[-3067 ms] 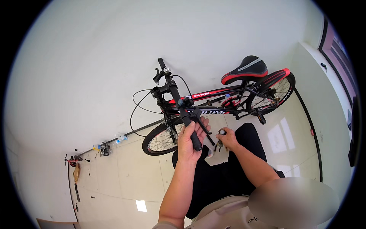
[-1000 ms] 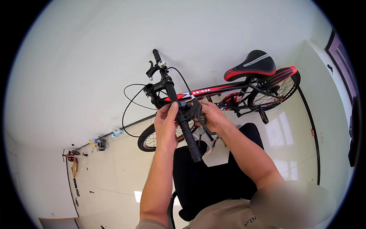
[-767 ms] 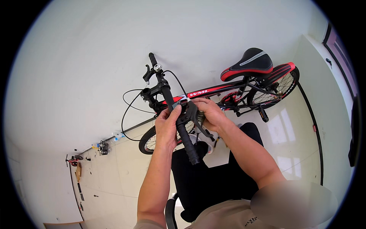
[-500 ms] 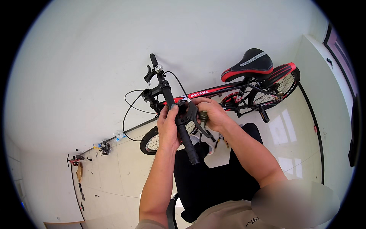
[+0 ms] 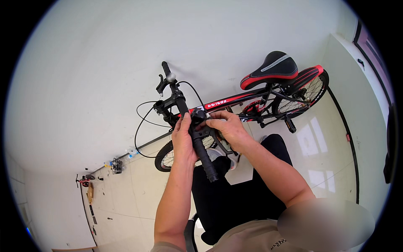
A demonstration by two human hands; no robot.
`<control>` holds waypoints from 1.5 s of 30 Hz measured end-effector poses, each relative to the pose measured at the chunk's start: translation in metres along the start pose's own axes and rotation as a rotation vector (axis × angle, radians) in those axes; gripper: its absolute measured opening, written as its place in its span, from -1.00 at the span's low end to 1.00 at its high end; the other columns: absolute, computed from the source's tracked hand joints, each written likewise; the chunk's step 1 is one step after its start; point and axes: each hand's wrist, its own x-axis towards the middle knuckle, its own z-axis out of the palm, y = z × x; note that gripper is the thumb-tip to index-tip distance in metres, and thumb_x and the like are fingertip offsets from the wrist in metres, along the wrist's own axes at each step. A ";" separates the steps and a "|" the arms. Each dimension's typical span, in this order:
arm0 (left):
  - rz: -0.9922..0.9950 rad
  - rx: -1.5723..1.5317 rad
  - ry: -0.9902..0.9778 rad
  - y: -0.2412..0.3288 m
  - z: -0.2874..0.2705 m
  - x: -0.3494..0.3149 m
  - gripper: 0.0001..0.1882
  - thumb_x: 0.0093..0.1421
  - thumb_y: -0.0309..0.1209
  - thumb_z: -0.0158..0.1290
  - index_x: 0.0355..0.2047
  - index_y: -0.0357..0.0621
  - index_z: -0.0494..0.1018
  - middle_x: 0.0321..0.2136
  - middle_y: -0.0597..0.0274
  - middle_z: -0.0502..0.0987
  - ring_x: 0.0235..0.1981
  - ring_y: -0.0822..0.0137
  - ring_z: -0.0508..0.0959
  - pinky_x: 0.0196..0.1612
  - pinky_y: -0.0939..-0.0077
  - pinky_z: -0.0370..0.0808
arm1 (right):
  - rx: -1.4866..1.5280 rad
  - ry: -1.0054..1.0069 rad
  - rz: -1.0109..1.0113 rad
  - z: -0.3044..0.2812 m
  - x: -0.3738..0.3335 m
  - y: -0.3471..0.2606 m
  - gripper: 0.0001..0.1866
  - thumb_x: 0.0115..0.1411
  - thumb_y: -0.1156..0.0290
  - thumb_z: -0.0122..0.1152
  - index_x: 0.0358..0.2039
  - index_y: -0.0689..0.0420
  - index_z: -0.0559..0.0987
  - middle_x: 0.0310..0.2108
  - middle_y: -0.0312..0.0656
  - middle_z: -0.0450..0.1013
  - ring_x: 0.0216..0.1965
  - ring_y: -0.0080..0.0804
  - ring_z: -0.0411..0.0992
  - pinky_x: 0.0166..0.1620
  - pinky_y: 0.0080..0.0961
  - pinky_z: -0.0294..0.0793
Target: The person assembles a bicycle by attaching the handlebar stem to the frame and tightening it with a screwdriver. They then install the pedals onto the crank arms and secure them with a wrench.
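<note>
A black and red bicycle (image 5: 226,102) leans along the white wall, its handlebar (image 5: 181,107) turned toward me. My left hand (image 5: 183,138) is closed round the handlebar, just inside the near black grip (image 5: 205,160). Beside it, on the same bar, sit a rounded black fitting (image 5: 198,114) and the brake lever (image 5: 222,145). My right hand (image 5: 231,129) pinches at the lever's inner end, thumb and forefinger together; whatever is between the fingertips is too small or hidden to name. The front wheel (image 5: 164,158) shows below, partly behind my left forearm.
The far brake lever (image 5: 160,85) and bell (image 5: 171,77) are on the handlebar's other end. A loop of black cable (image 5: 135,133) hangs in front. At left along the wall stand a wire basket (image 5: 116,166) and a small red bike (image 5: 85,181). My shoe (image 5: 215,154) is under the handlebar.
My right hand has shifted slightly left and down, its fingertips now pinched over the lever's inner end. The olive-handled tool and pliers seen below it earlier are now largely hidden. My left hand keeps its grip.
</note>
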 end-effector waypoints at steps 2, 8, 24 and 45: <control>-0.027 -0.050 -0.038 -0.001 -0.002 0.000 -0.63 0.36 -0.17 0.06 -0.03 -0.21 0.45 -0.20 0.18 0.58 -0.23 0.32 0.59 -0.11 0.40 0.57 | 0.025 -0.003 -0.027 -0.002 0.002 0.007 -0.65 0.17 0.36 0.30 -0.12 0.33 0.52 -0.43 -0.25 0.53 -0.58 -0.67 0.33 -0.58 -0.64 0.25; -0.118 -0.175 -0.099 0.003 -0.003 -0.002 -0.55 0.41 -0.06 -0.10 0.00 -0.21 0.45 -0.16 0.13 0.58 -0.13 0.21 0.56 0.00 0.34 0.51 | 0.093 0.033 -0.032 0.000 0.003 0.012 -0.64 0.17 0.37 0.28 -0.09 0.32 0.51 -0.43 -0.27 0.51 -0.58 -0.66 0.33 -0.58 -0.64 0.23; -0.192 -0.302 -0.163 -0.001 -0.011 -0.004 -0.44 0.39 0.07 -0.13 0.04 -0.20 0.43 -0.15 0.04 0.55 -0.09 0.18 0.56 0.01 0.32 0.52 | 0.107 -0.047 0.003 -0.008 -0.003 0.007 -0.72 0.22 0.35 0.30 -0.13 0.24 0.56 -0.33 -0.26 0.52 -0.47 -0.59 0.41 -0.55 -0.60 0.30; -0.141 -0.323 -0.180 0.003 -0.002 -0.006 -0.59 0.25 -0.12 0.12 -0.06 -0.19 0.46 -0.24 0.14 0.59 -0.25 0.25 0.60 -0.16 0.40 0.58 | 0.141 0.029 0.045 -0.008 0.005 0.018 -0.72 0.21 0.41 0.27 -0.11 0.28 0.56 -0.25 -0.19 0.54 -0.28 -0.51 0.51 -0.22 -0.55 0.48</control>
